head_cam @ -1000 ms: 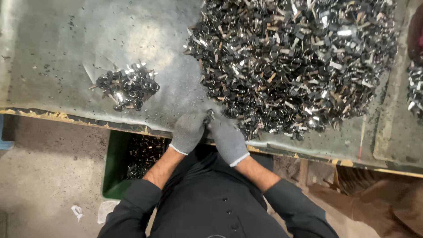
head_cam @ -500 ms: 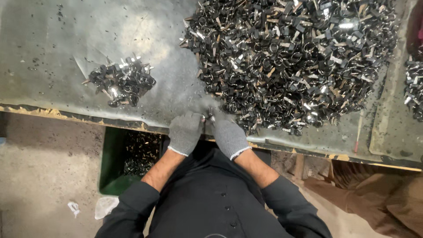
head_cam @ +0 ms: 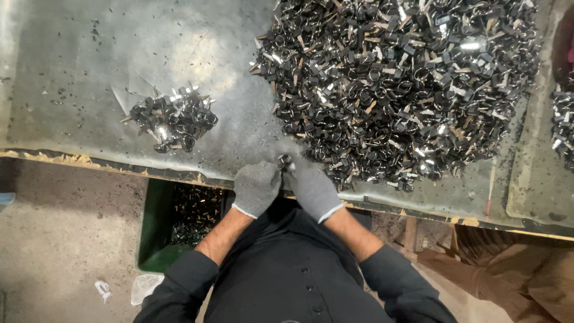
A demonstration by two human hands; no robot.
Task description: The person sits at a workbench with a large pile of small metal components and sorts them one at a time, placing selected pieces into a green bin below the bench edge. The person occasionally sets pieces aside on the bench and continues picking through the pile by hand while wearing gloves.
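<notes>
Both of my hands wear grey gloves and meet at the near edge of a grey metal table (head_cam: pixel 78 72). My left hand (head_cam: pixel 256 187) and my right hand (head_cam: pixel 312 190) pinch one small black-and-silver metal clip (head_cam: pixel 286 162) between their fingertips. Just beyond them spreads a large heap of the same metal clips (head_cam: pixel 394 84). A small separate pile of clips (head_cam: pixel 173 119) lies to the left on the table.
A green bin (head_cam: pixel 154 227) holding more clips stands on the floor under the table edge, left of my body. Another pile of clips (head_cam: pixel 562 125) shows at the right edge. Bits of white litter (head_cam: pixel 143 287) lie on the concrete floor.
My hands have stayed together at the table edge, working the small clip; the view has shifted slightly.
</notes>
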